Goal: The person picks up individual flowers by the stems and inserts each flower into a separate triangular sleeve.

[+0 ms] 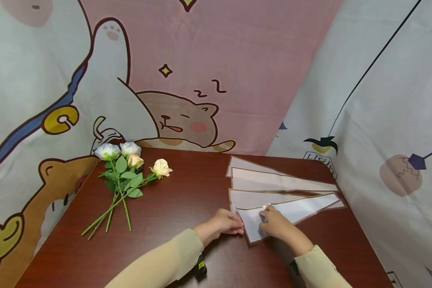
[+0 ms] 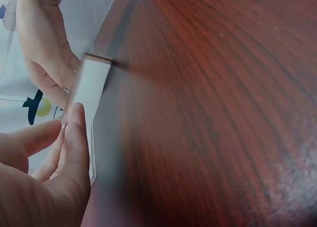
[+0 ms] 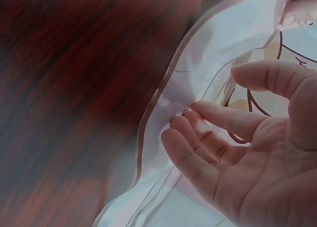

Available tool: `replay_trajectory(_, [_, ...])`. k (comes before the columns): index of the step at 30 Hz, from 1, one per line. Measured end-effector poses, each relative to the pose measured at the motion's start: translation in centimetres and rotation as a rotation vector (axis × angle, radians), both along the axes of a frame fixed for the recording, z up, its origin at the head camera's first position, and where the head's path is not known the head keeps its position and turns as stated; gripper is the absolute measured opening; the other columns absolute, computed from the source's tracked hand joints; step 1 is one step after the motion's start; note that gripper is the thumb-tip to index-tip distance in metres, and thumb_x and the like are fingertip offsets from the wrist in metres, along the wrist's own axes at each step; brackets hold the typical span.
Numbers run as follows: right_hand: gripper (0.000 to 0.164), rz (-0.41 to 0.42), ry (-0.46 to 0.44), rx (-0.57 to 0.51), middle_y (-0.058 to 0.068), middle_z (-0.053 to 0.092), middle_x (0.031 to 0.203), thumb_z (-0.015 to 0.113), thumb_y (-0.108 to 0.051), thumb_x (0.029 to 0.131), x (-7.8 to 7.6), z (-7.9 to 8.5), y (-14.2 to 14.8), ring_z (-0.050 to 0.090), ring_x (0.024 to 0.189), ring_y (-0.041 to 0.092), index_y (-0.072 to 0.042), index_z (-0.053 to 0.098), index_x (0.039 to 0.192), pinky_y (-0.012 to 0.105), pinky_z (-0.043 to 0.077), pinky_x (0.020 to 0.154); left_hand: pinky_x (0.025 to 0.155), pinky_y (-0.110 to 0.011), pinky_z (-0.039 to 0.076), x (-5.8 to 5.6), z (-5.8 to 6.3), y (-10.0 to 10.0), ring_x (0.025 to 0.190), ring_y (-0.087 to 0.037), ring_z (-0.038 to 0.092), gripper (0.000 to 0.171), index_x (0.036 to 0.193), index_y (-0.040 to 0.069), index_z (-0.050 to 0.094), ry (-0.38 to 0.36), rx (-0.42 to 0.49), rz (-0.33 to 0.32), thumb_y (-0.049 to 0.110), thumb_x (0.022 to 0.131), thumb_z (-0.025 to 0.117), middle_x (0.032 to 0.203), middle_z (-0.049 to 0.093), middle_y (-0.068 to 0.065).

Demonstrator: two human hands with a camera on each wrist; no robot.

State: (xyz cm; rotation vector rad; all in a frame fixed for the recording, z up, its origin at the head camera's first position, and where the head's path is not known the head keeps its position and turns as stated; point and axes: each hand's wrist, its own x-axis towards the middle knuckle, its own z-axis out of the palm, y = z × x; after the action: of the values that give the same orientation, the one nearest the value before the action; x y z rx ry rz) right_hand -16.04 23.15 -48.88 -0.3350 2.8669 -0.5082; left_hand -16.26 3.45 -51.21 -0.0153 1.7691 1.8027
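A tapered, pale flower sleeve (image 1: 302, 209) with a brown border lies nearest me, over several similar sleeves (image 1: 273, 179) fanned out on the right of the table. At its wide end, my left hand (image 1: 224, 222) pinches the edge between thumb and fingers; the left wrist view shows the sleeve's brown-edged corner (image 2: 96, 59) rising past those fingers. My right hand (image 1: 276, 225) is over the sleeve's face. Seen from the right wrist, its loosely bent fingers (image 3: 190, 155) touch the film with their tips, and the thumb stands apart from them.
Several artificial roses (image 1: 161, 168), white and cream with green stems, lie crossed on the left of the dark wooden table (image 1: 187, 192). A cartoon-printed cloth (image 1: 245, 72) hangs behind and along both sides of the table.
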Motion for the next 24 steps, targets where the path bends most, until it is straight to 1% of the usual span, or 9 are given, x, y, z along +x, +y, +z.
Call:
replay_trajectory(6, [0.043,-0.001,-0.004,-0.008,0.011,0.049,0.097,0.059,-0.013,0.067,0.0,0.1,-0.1,0.048,0.081,0.018,0.003,0.059,0.107,0.033,0.044,0.071,0.051,-0.017,0.050,-0.1,-0.1,-0.2,0.062,-0.016,0.064,0.009,0.084,-0.004,0.065,-0.002,-0.001,0.034,0.001,0.079,0.060,0.073,0.066,-0.014])
replay_trajectory(8, [0.041,0.007,0.023,-0.016,0.011,0.051,0.099,0.059,-0.013,0.067,0.0,0.1,-0.1,0.049,0.082,0.018,0.001,0.060,0.105,0.035,0.044,0.072,0.051,-0.017,0.050,-0.3,0.0,-0.4,0.063,-0.017,0.064,0.010,0.086,-0.004,0.065,-0.005,0.001,0.055,0.002,0.079,0.061,0.074,0.066,-0.014])
replay_trajectory(10, [0.036,0.027,0.080,-0.037,0.011,0.053,0.100,0.060,-0.012,0.068,-0.1,0.1,-0.1,0.051,0.085,0.020,-0.002,0.062,0.103,0.036,0.045,0.074,0.051,-0.018,0.050,-0.6,0.1,-0.8,0.064,-0.018,0.064,0.012,0.088,-0.004,0.064,-0.003,0.005,0.071,0.003,0.079,0.061,0.075,0.066,-0.015])
replay_trajectory(12, [0.030,0.076,0.158,-0.090,0.008,0.055,0.098,0.063,-0.011,0.070,-0.2,0.1,-0.2,0.052,0.084,0.020,-0.005,0.064,0.099,0.035,0.045,0.072,0.051,-0.019,0.050,-0.8,0.2,-1.4,0.065,-0.019,0.065,0.013,0.088,-0.004,0.064,0.011,0.011,0.074,0.005,0.079,0.062,0.076,0.066,-0.015])
replay_trajectory(15, [0.024,0.203,0.275,-0.220,0.005,0.056,0.097,0.068,-0.010,0.073,-0.6,0.0,-0.5,0.052,0.088,0.019,-0.008,0.065,0.097,0.035,0.045,0.073,0.053,-0.020,0.051,-1.3,0.7,-2.5,0.067,-0.019,0.065,0.016,0.091,-0.005,0.064,0.038,0.021,0.058,0.007,0.080,0.061,0.078,0.066,-0.016])
replay_trajectory(16, [0.024,0.254,0.304,-0.268,0.003,0.056,0.096,0.068,-0.010,0.073,-0.8,0.0,-0.6,0.052,0.087,0.017,-0.008,0.065,0.098,0.034,0.045,0.073,0.053,-0.020,0.051,-1.4,0.9,-2.9,0.068,-0.019,0.065,0.017,0.091,-0.005,0.064,0.046,0.026,0.050,0.008,0.080,0.062,0.079,0.066,-0.015])
replay_trajectory(19, [0.029,0.379,0.386,-0.369,0.003,0.056,0.105,0.069,-0.012,0.074,-1.2,0.0,-1.3,0.050,0.099,0.018,-0.009,0.064,0.102,0.037,0.043,0.082,0.056,-0.021,0.051,-1.8,1.5,-4.1,0.069,-0.019,0.065,0.020,0.093,-0.004,0.063,0.072,0.037,0.015,0.011,0.080,0.062,0.080,0.066,-0.015])
replay_trajectory(21, [0.033,0.420,0.429,-0.402,0.003,0.056,0.111,0.070,-0.015,0.074,-1.4,0.0,-1.9,0.049,0.104,0.018,-0.010,0.062,0.106,0.037,0.041,0.086,0.058,-0.023,0.051,-2.0,1.8,-4.9,0.070,-0.019,0.065,0.021,0.094,-0.004,0.063,0.087,0.043,-0.017,0.012,0.081,0.062,0.080,0.066,-0.014])
replay_trajectory(24, [0.038,0.438,0.494,-0.415,0.002,0.056,0.115,0.070,-0.017,0.074,-1.6,0.0,-2.6,0.049,0.107,0.017,-0.012,0.061,0.111,0.035,0.040,0.089,0.061,-0.025,0.052,-2.4,2.1,-6.0,0.071,-0.019,0.065,0.022,0.094,-0.004,0.063,0.101,0.057,-0.063,0.013,0.080,0.063,0.080,0.066,-0.013])
